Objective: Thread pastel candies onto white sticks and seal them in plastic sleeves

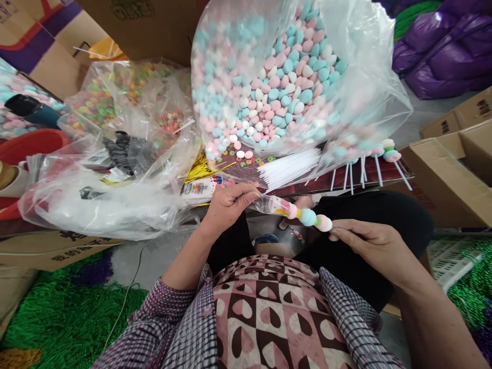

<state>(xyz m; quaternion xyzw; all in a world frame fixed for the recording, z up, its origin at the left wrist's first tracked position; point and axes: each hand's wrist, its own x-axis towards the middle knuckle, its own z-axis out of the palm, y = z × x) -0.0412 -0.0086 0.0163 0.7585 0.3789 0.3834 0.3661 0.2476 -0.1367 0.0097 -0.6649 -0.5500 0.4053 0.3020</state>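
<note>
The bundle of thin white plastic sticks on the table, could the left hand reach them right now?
Probably yes. The bundle of thin white plastic sticks lies just beyond the left hand with nothing between them, but that hand is pinching the small clear plastic wrapper around the marshmallow skewer, so it isn't free.

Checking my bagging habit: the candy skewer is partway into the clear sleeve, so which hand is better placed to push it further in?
Right, probably. The right hand pinches the pastel marshmallow skewer at its outer end, while the left hand only holds the small clear plastic sleeve around its tip.
</note>
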